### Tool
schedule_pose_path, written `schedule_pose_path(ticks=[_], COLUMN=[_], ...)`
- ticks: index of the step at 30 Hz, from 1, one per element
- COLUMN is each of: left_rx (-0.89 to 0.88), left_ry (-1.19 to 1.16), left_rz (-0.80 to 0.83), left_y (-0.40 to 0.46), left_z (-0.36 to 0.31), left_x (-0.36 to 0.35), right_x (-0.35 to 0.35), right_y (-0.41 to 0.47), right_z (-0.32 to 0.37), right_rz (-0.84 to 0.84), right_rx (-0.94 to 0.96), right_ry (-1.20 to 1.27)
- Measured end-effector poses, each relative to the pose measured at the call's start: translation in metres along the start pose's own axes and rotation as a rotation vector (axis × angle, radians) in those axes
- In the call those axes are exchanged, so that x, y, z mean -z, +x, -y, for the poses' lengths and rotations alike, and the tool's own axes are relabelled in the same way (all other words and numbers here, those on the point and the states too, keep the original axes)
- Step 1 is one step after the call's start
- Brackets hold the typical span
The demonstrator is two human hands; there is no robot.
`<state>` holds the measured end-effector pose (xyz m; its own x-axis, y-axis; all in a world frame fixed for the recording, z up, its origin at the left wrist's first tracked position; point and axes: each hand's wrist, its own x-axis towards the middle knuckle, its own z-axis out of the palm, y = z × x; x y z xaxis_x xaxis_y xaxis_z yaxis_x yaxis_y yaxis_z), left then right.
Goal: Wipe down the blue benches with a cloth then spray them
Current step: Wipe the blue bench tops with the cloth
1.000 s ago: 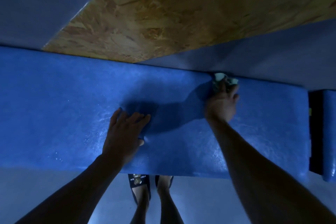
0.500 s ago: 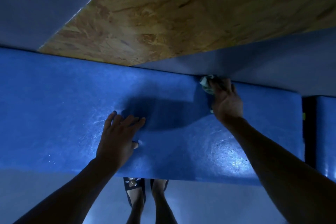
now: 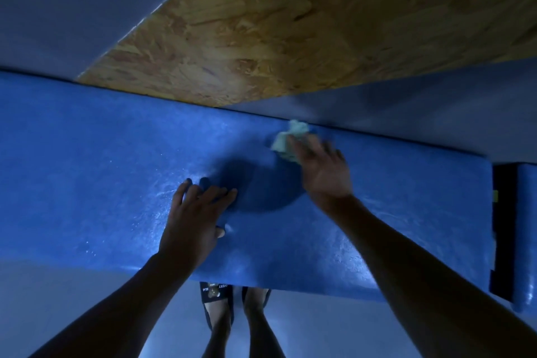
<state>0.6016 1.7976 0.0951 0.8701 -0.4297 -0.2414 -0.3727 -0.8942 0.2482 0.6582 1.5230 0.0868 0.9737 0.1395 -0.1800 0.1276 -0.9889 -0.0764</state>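
Head view: right hand (image 3: 322, 171) presses crumpled cloth (image 3: 290, 139) under its fingers at the bench's (image 3: 101, 168) far edge (soft, light; bunch it mid-wad). Left hand (image 3: 194, 221) braces flat, fingers spread.

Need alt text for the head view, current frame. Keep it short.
A person's right hand presses a crumpled pale green cloth against the far edge of a padded blue bench, while the left hand rests flat on the bench top. A chipboard panel rises behind it; sandalled feet show below.

Chipboard panel (image 3: 290, 26) slanting above, grey wall (image 3: 72, 3) beside it, dark slippers (image 3: 216, 299) on pale floor (image 3: 43, 293)
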Motion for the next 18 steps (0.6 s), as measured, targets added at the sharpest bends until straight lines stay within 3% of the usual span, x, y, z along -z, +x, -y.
schedule_pose_path(ticks=[5, 11, 15, 18], left_rx=[0.006, 0.011, 0.011, 0.012], left_ry=[0.028, 0.032, 0.023, -0.007], left_rz=[0.021, -0.017, 0.002, 0.009], left_y=[0.001, 0.002, 0.001, -0.001], left_z=[0.001, 0.000, 0.003, 0.002], left_x=[-0.001, -0.004, -0.006, -0.005], right_x=[0.006, -0.002, -0.006, -0.009], right_y=[-0.030, -0.002, 0.014, 0.011], right_z=[-0.063, 0.010, 0.076, 0.066], right_rz=[0.027, -0.034, -0.049, -0.069], right_rx=[-0.417, -0.694, -0.341, -0.007], right_ry=[0.082, 0.203, 0.158, 0.120])
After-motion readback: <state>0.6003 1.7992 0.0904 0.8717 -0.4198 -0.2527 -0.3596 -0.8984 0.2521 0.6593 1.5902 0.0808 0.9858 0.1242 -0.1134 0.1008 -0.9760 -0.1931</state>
